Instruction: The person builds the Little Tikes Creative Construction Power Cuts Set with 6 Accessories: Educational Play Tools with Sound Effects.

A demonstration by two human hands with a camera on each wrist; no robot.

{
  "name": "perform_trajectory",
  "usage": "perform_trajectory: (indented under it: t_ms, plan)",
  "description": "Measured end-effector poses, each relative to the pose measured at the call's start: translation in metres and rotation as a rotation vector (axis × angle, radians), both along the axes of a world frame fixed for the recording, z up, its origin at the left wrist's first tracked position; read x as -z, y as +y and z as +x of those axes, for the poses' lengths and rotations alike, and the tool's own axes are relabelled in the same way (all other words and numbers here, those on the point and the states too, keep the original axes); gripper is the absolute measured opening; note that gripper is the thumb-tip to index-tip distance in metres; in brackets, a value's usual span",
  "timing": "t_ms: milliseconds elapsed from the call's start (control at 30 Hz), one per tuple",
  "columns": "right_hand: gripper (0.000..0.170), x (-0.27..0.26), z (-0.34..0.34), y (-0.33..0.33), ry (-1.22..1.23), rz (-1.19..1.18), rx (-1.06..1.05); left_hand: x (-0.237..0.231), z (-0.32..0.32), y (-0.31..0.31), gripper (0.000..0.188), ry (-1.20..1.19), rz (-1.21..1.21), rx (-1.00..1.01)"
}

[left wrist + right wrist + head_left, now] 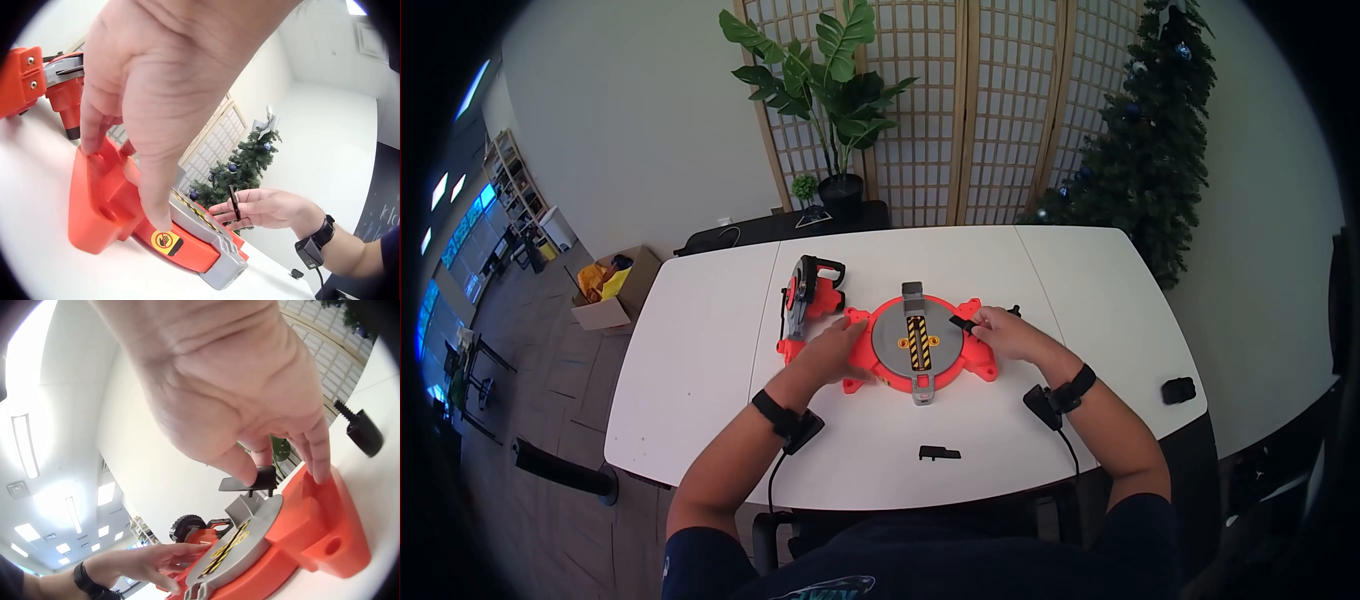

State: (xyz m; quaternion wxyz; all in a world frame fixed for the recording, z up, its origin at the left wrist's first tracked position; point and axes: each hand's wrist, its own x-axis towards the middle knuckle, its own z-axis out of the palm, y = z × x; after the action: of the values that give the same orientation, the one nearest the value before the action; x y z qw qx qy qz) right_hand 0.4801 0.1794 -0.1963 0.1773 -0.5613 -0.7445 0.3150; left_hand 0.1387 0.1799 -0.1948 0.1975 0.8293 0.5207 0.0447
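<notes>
A toy miter saw base [866, 345], red with a round grey plate [888, 335] and a black-and-yellow striped strip, lies mid-table. My left hand [828, 352] grips its left side, thumb at the front edge and fingertips over the red corner lug. Above the plate's right edge, my right hand [1005, 332] pinches a small flat black plastic piece [265, 477] with short pegs underneath. The pegs sit close over the grey plate in the right wrist view. My other right fingers come down at the red right-hand lug.
The red, grey and black saw head [825, 297] stands behind left of the base. A black threaded knob [364, 434] lies behind the right lug. Another black piece [940, 453] lies near the front edge, and a small black object [1178, 390] at the table's right.
</notes>
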Motion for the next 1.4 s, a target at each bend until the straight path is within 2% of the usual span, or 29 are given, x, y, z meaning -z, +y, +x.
perform_trajectory:
  t_ms: [67, 233, 367, 433, 533, 800, 933, 1000, 1067, 1167, 1267, 1400]
  plan:
    - [0.021, 0.001, -0.001, 0.000, 0.052, -0.124, 0.032, 0.001, 0.000, 0.002, 0.116, 0.014, 0.014, 0.022]
    - [0.020, 0.015, 0.000, 0.004, 0.133, -0.113, 0.036, -0.004, -0.002, 0.005, 0.129, 0.073, 0.038, 0.057]
    - [0.020, 0.007, -0.004, 0.000, 0.139, -0.142, 0.053, -0.012, -0.003, 0.009, 0.128, 0.053, -0.006, 0.082]
    - [0.020, 0.010, -0.004, 0.002, 0.152, -0.145, 0.048, -0.014, -0.004, 0.010, 0.124, -0.056, -0.027, 0.080]
    - [0.020, 0.010, -0.005, 0.001, 0.163, -0.135, 0.034, -0.018, -0.003, 0.010, 0.120, -0.092, -0.022, 0.071]
    - [0.024, 0.004, -0.006, 0.000, 0.138, -0.105, 0.004, -0.026, 0.000, 0.000, 0.110, -0.126, 0.016, 0.057]
    - [0.025, -0.001, -0.007, -0.005, 0.161, -0.179, 0.038, -0.023, -0.002, -0.004, 0.105, -0.114, 0.045, 0.077]
    - [0.025, -0.006, -0.010, -0.009, 0.165, -0.194, 0.041, -0.020, -0.004, -0.005, 0.105, -0.107, 0.056, 0.089]
    - [0.015, -0.012, -0.013, -0.016, 0.193, -0.240, 0.022, -0.020, -0.007, -0.006, 0.105, -0.100, 0.068, 0.101]
    - [0.023, -0.006, -0.011, -0.018, 0.216, -0.221, -0.002, -0.022, -0.009, -0.009, 0.106, -0.081, 0.057, 0.114]
    - [0.021, -0.009, -0.010, -0.020, 0.167, -0.229, -0.010, -0.020, -0.010, -0.009, 0.105, -0.082, 0.046, 0.111]
    - [0.021, -0.014, -0.005, -0.020, 0.130, -0.240, -0.026, -0.017, -0.011, -0.007, 0.114, -0.046, -0.019, 0.107]
